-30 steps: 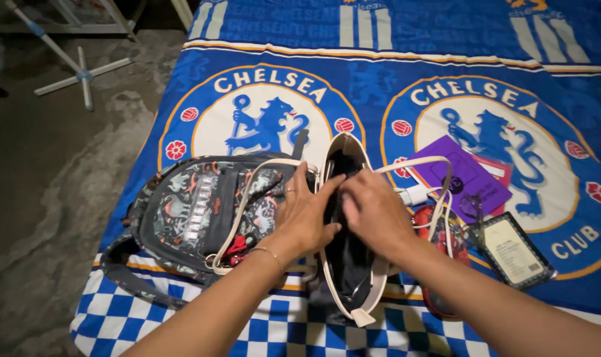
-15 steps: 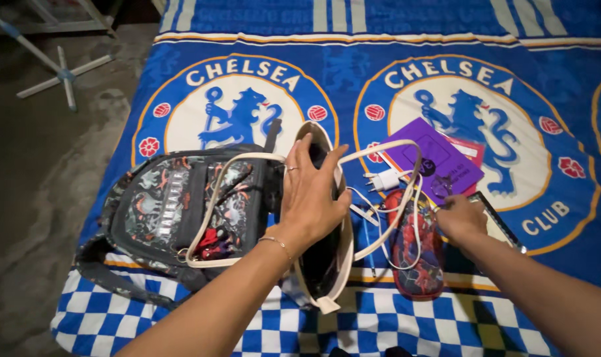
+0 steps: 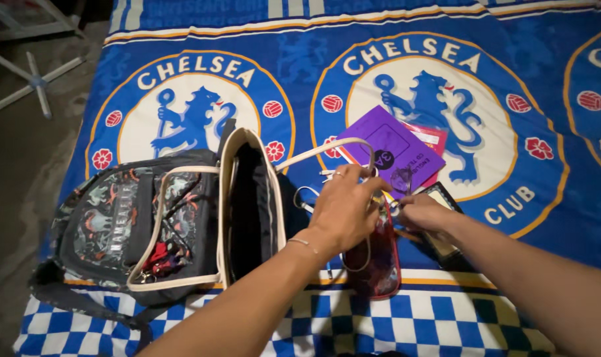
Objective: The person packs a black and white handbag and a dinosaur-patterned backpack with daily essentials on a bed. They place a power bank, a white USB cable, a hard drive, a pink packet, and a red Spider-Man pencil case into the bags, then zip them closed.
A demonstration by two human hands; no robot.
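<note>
You are in a bedroom at home: you look down on a bed (image 3: 446,311) spread with a blue football-themed sheet (image 3: 552,92), crests and checks all over it. Personal things lie on it, a patterned backpack (image 3: 115,218), an open handbag (image 3: 247,198) and a purple booklet (image 3: 386,142). Beside the bed is a bare, rough grey floor (image 3: 16,172).

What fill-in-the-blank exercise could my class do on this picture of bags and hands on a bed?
1. The open tote bag has a black inside and ____ straps.
2. The patterned backpack lies to the ____ of the tote bag.
3. The flat booklet beyond the hands is ____ in colour.
4. The left hand wears a ring and a thin ____ at the wrist.

Missing words: cream; left; purple; bracelet
</note>
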